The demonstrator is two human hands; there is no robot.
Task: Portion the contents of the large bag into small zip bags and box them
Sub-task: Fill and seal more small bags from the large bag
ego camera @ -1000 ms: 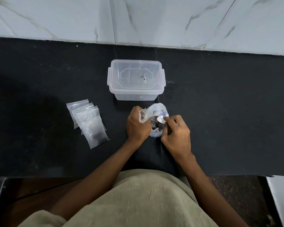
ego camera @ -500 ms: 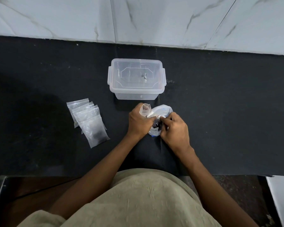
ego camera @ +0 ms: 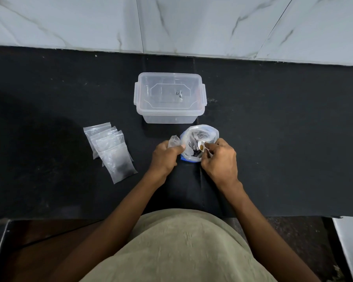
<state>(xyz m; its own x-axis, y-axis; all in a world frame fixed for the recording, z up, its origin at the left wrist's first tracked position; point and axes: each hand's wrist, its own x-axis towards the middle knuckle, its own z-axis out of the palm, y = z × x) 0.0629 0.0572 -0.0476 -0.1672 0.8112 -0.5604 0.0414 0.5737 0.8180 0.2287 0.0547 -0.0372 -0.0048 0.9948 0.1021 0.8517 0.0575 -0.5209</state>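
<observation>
Holding large bag (ego camera: 200, 137) mouth upward.

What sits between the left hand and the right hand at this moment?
In the head view, the opened large bag lies between the left hand and the right hand, with a small white spoon over its mouth.

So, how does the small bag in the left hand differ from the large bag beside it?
The small zip bag is pinched in the left hand and looks empty; the large bag stands on the black counter with dark contents. The small bag is much smaller. The large bag gapes open, with blue at its base; the small bag shows none. Both are thin clear plastic.
</observation>
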